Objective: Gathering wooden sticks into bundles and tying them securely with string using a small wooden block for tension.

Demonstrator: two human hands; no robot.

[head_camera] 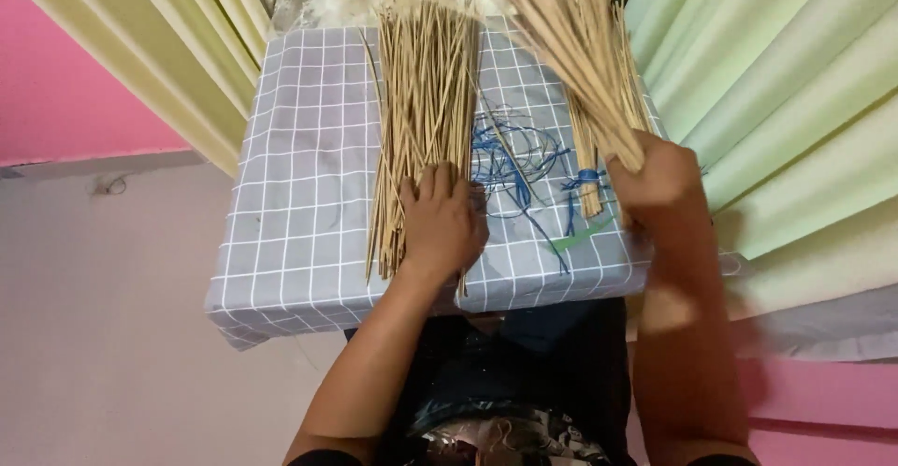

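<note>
Left hand (pixel 441 223) presses flat on loose sticks (pixel 426 101) near the desk's (pixel 299 195) front edge (right hand (pixel 659 178) clamps a raised stick bundle (pixel 571 36)), so strays could slide off.

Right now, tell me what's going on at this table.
A person sorts thin tan sticks over a table draped in grey checked cloth. The left hand presses flat on a loose pile of sticks. The right hand grips a raised bundle of sticks. Between them lie tangled blue string and a tied bundle.
</note>
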